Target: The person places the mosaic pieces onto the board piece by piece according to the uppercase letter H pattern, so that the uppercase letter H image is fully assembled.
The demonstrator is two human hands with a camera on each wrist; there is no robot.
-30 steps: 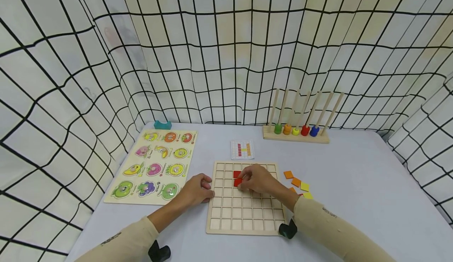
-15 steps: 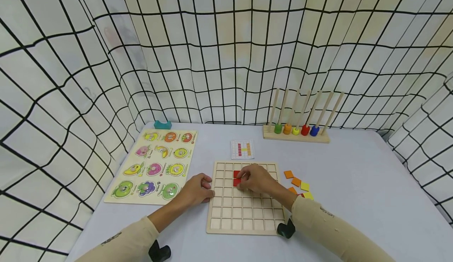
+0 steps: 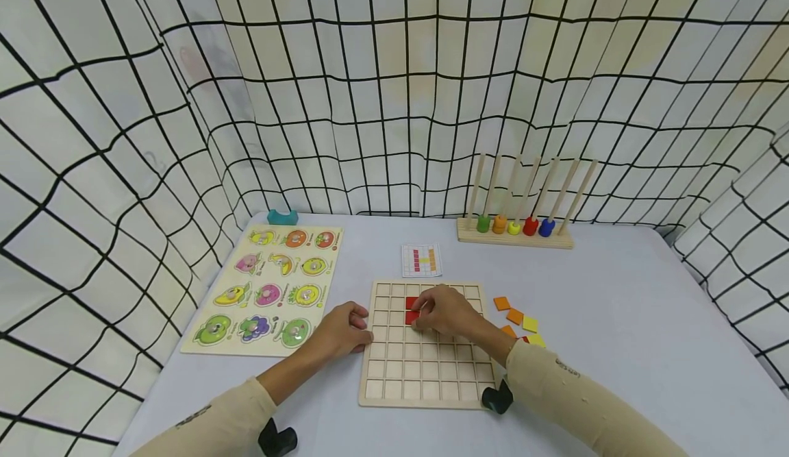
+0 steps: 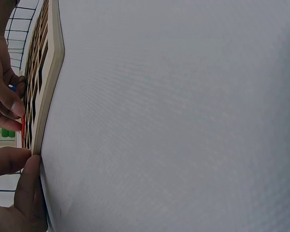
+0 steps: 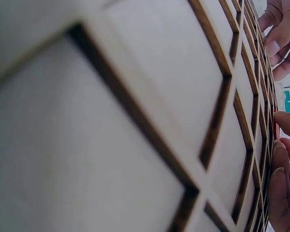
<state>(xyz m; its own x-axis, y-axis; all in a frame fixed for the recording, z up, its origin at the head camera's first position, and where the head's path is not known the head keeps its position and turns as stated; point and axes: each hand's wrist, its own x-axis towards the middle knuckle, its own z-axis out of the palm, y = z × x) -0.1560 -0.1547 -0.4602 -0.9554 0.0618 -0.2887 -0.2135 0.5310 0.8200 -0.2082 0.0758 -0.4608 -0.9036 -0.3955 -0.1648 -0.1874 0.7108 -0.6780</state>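
Observation:
My right hand (image 3: 446, 311) pinches a red square tile (image 3: 411, 318) at the wooden grid board (image 3: 395, 391), its fingertips down at a cell in an upper row. Directly above it in the head view, another red tile (image 3: 410, 302) sits in a cell, partly covered by the fingers. A sliver of red shows between thumb and finger in the right wrist view. At the board's left edge, my left hand (image 3: 342, 331) grips the rim between thumb and finger, as the left wrist view shows.
Loose orange (image 3: 514, 316) and yellow tiles (image 3: 530, 324) lie right of the board, partly behind the right forearm. A small pattern card (image 3: 422, 260) is beyond the board. A fruit puzzle (image 3: 265, 292) lies left; a peg stand (image 3: 515, 237) with coloured beads stands at the back right.
The right hand and its tile have shifted very slightly left, the lower red tile now lining up under the upper one. The left hand stays at the board's edge.

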